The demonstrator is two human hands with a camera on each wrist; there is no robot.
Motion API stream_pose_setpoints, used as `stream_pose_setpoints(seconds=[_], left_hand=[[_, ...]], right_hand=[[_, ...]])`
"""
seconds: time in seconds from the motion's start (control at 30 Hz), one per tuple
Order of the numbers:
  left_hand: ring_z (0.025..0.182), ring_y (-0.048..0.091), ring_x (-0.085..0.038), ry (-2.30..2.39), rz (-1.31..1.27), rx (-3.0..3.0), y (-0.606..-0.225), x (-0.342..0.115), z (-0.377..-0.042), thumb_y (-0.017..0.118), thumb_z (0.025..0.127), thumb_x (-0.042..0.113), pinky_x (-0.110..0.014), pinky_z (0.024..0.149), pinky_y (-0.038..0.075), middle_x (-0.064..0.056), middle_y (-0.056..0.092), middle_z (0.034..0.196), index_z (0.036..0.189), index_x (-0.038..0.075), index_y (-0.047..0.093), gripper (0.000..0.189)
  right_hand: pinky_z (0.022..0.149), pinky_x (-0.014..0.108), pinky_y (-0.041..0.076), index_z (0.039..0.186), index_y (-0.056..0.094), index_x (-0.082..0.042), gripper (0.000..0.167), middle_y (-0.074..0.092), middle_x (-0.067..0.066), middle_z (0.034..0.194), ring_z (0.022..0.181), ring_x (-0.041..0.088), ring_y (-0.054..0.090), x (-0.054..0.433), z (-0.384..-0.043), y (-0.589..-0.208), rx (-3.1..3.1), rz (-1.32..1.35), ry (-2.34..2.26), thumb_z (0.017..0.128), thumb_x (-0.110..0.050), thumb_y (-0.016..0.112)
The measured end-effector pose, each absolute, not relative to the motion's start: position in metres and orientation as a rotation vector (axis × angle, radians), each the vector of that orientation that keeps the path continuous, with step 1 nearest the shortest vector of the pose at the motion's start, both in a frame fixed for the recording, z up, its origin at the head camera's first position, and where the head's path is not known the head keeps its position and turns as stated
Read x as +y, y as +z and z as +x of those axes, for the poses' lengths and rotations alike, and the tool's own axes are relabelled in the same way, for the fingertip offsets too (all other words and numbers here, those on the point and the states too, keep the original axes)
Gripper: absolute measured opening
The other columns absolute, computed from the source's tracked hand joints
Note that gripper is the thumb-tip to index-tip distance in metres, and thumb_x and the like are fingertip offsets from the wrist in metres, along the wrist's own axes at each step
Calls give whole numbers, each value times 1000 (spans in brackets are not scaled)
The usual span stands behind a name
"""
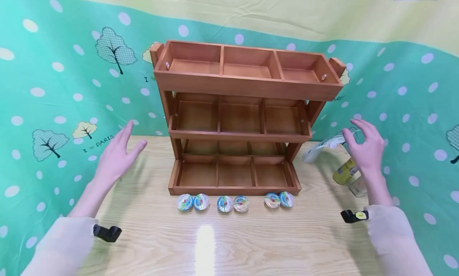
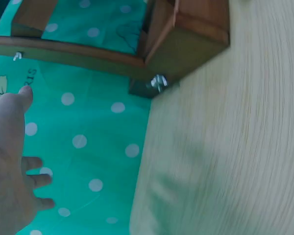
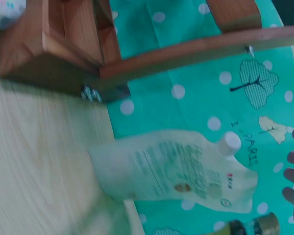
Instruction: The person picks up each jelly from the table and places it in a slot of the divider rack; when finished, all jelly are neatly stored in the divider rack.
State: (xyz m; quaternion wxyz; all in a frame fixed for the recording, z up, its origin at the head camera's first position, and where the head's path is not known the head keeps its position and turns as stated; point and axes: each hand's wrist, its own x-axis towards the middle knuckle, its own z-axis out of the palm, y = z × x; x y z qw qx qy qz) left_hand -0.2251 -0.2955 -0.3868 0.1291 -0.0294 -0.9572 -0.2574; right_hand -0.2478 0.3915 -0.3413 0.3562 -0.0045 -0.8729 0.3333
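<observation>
The six jelly cups [image 1: 234, 202] sit in a row on the table [image 1: 215, 244], just in front of the wooden rack [image 1: 238, 116]. All rack compartments are empty; loading appears not yet begun. The left hand [image 1: 116, 154] and right hand [image 1: 365, 148] hover spread, each grip holding nothing.

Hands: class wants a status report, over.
Left hand open, holding nothing. Right hand open above the pouch. Nothing between them, over.
</observation>
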Motion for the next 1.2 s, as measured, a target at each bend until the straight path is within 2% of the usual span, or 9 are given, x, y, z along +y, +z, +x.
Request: stream_pose_setpoints(seconds=[0.1,0.2,0.37,0.5,0.63,0.83,0.93,1.07,1.2], left_hand=[[150,26,-57,-902,-62,-2749,-391,-288,-222,44,105,59,-83,110,24,-28,22,168,167,27,2,81],[147,33,-55,-1045,-74,-2686,-398,-283,-219,47,106,53,-78,113,28,-29,32,164,167,19,14,77],[142,43,-50,-1261,-95,-2595,-418,-274,-212,51,107,45,-70,115,35,-27,41,160,163,11,28,70],[140,47,-50,-1401,-106,-2630,-431,-268,-204,53,107,42,-67,114,39,-27,42,159,165,13,24,71],[140,49,-49,-1471,-158,-2724,-440,-263,-200,54,107,42,-66,113,41,-25,43,159,166,17,20,73],[143,46,-49,-1525,-289,-2845,-452,-256,-199,53,107,36,-66,114,41,-28,41,159,166,9,16,74],[146,41,-51,-1547,-333,-2896,-458,-253,-197,54,107,37,-67,115,40,-29,37,162,166,10,13,77],[149,35,-51,-1587,-361,-2919,-466,-252,-196,57,105,39,-68,118,35,-28,31,165,167,12,12,81],[154,27,-50,-1613,-381,-2930,-469,-252,-195,59,104,39,-69,121,27,-26,27,168,167,13,11,83]], right_hand=[[119,26,39,132,71,-20,37,67,1,141,135,5,56,382,-242,-351,-2150,-19,945,97,-29,69],[111,15,42,128,74,-18,32,71,-7,134,126,-4,58,373,-237,-359,-2070,6,1032,96,-23,70],[106,16,50,119,74,5,26,73,-9,118,117,4,64,351,-230,-373,-1885,181,1266,95,0,64],[103,19,53,115,66,22,25,74,-5,111,111,10,67,331,-223,-385,-1750,340,1424,93,13,57],[99,19,54,112,62,28,24,76,3,109,106,14,68,318,-219,-398,-1688,476,1525,92,17,55],[94,21,58,119,59,26,27,73,16,113,103,18,71,309,-213,-420,-1824,709,1681,95,14,56],[91,21,59,121,59,24,28,74,14,114,102,16,73,305,-205,-431,-1957,768,1710,95,14,56],[88,19,59,124,64,14,30,74,16,111,100,16,73,301,-190,-439,-2211,753,1639,95,14,57],[89,14,56,125,68,5,32,73,25,109,102,9,73,303,-182,-445,-2389,768,1514,94,11,61]])
